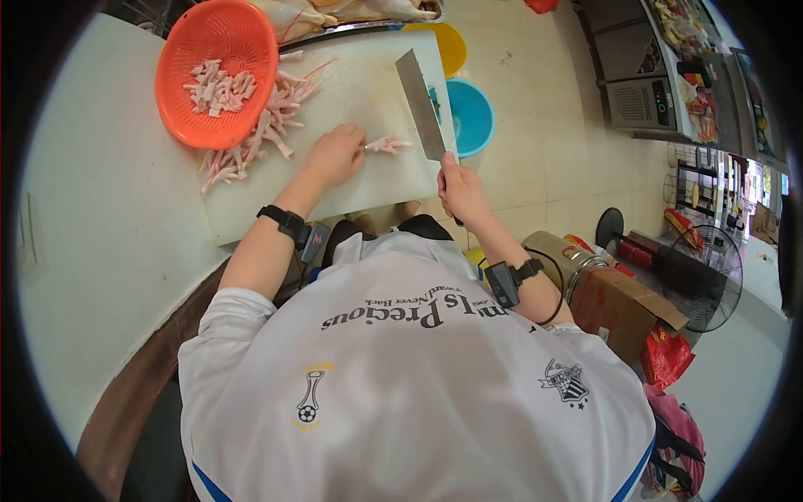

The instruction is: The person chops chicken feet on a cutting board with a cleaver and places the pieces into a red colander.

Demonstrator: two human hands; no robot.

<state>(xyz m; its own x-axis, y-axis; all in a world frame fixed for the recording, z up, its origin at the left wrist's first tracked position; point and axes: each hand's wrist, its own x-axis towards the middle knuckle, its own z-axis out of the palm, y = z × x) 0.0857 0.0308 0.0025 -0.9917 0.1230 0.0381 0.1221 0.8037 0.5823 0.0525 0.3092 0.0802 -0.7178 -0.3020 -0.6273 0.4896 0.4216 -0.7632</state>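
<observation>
On the white cutting board (351, 92), my left hand (336, 155) has its fingers closed on the end of a pale chicken foot (388, 145), whose toes point right. My right hand (460, 191) grips the handle of a cleaver (422, 105). The broad blade is held up near the board's right edge, apart from the foot. A heap of chicken feet (272, 125) lies at the board's left. Over part of that heap leans an orange colander (177, 92) with cut pieces (219, 89) inside.
Whole poultry (376, 8) lies in a tray beyond the board. Right of the board are a blue bucket (475, 117) and a yellow one (450, 46). A cardboard box (615, 305), a metal canister (556, 251) and a fan (711, 276) stand at the right.
</observation>
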